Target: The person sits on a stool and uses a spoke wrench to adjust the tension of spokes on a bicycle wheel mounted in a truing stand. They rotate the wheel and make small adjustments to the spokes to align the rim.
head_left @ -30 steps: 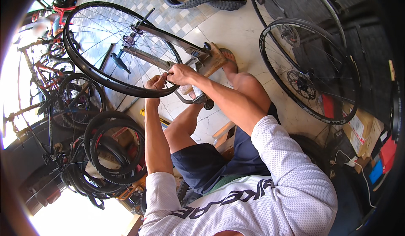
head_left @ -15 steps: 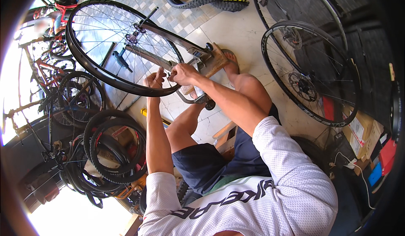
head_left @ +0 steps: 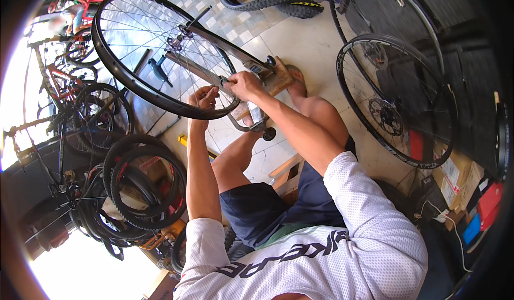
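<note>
A black bicycle wheel (head_left: 124,82) with thin spokes is mounted by its hub (head_left: 175,43) in a metal truing stand (head_left: 230,50) on a wooden base (head_left: 279,83). At the wheel's near edge, my left hand (head_left: 203,100) has its fingers pinched together among the spokes by the rim; what they hold is too small to tell. Just right of it, my right hand (head_left: 245,87) is closed near the rim, thumb and fingers around something small and dark, its kind unclear. A blue-handled tool (head_left: 157,69) shows beyond the spokes.
Two more wheels (head_left: 341,80) lean against the dark panel at right. Loose tyres (head_left: 297,5) lie on the tiled floor ahead. Stacked tyres (head_left: 115,179) and several bicycles (head_left: 51,88) crowd the left. Cardboard boxes (head_left: 455,179) stand at the right, my foot (head_left: 297,79) beside the stand.
The view has shifted slightly. My right hand has drawn a little away from my left, and a small dark thing now shows at its fingertips. My left hand stays by the rim.
</note>
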Demonstrator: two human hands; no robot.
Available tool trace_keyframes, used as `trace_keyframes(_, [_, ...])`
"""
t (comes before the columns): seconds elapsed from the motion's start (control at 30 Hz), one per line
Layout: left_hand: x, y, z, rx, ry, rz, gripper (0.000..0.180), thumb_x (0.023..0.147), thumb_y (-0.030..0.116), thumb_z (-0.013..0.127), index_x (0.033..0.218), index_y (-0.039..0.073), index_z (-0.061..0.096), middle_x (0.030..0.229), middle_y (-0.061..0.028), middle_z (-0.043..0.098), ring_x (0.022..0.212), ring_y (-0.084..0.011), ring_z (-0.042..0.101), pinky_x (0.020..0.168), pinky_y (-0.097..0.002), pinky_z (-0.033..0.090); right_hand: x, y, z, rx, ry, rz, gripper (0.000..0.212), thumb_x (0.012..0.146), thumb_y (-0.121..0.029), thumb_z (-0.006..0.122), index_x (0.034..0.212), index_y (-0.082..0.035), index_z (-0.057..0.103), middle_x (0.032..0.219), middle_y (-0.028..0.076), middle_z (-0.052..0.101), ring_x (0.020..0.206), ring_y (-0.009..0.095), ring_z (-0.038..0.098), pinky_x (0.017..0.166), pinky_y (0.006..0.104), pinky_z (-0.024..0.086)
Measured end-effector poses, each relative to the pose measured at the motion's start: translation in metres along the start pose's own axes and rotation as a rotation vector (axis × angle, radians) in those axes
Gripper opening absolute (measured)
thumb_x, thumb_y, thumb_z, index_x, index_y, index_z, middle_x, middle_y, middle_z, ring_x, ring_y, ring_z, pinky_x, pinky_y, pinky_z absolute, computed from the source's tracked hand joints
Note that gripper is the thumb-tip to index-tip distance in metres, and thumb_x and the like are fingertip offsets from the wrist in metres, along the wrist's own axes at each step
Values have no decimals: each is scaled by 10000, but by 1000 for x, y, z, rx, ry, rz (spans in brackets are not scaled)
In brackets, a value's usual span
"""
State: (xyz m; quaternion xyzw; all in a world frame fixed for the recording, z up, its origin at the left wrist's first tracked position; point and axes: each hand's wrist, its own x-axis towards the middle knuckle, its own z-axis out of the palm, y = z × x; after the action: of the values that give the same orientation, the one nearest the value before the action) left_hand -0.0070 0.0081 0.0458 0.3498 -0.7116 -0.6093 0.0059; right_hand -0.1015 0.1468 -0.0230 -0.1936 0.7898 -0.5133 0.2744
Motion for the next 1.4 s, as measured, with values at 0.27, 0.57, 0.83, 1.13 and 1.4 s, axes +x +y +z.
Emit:
trace_keyframes(0.27, [16,-25,0,23,2,1,298,863,281,779,950,11,687,744,2,637,573,-58,487,503,-219,365,-10,-10,-16,-21,-121,2,357,729,-385,809,843,-54,741,813,146,731,767,304,712,716,398,543])
trace_keyframes(0.57, [21,-25,-2,35,-75,-22,271,915,286,721,967,23,685,738,4,629,581,-60,529,511,-210,415,-23,-26,-15,-83,-115,-82,318,746,-369,789,865,-79,732,834,131,732,818,308,708,776,403,537])
trace_keyframes(0.83, [19,-30,-10,-156,-262,-235,293,950,347,676,927,55,675,729,28,583,596,-53,517,497,-207,403,-23,-26,-18,-123,-119,-120,265,799,-346,713,918,-110,733,864,130,732,851,310,704,819,407,530])
trace_keyframes(1.13, [34,-28,-4,637,-150,530,375,778,346,819,684,23,653,531,20,482,466,-89,424,446,-342,321,-25,-31,-16,-325,-82,-91,393,770,-419,702,958,-74,722,998,166,732,1098,330,632,946,451,461])
trace_keyframes(1.4, [19,-11,1,282,19,-186,401,878,428,734,798,41,668,653,1,567,483,-71,486,435,-238,367,-15,-21,-10,-195,-235,11,352,774,-356,649,947,-60,729,971,203,724,960,360,683,863,450,529])
